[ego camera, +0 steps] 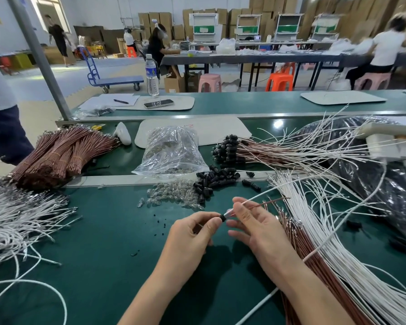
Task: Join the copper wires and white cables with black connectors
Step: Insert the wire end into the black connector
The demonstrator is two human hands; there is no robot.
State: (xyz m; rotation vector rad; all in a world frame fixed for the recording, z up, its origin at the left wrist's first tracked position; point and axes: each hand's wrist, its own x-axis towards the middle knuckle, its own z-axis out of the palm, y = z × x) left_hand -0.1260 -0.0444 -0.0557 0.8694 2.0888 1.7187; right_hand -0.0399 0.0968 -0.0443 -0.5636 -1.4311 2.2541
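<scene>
My left hand [192, 233] pinches a small black connector [222, 217] between thumb and fingers over the green mat. My right hand [251, 224] pinches a white cable [258, 196] and a copper wire [274, 201] together, their ends at the connector's mouth. Whether the ends sit inside the connector is hidden by my fingers. Loose black connectors [213, 180] lie heaped just beyond my hands. White cables [338, 231] and copper wires [300, 245] fan out at my right.
Small clear bulbs [171, 194] lie scattered beside a clear bag [171, 151]. Bundled copper wires [61, 153] lie far left, white cables [14, 221] at left. Joined assemblies [234, 148] are piled at the back right beside a black plastic bag [384, 179]. People work at tables behind.
</scene>
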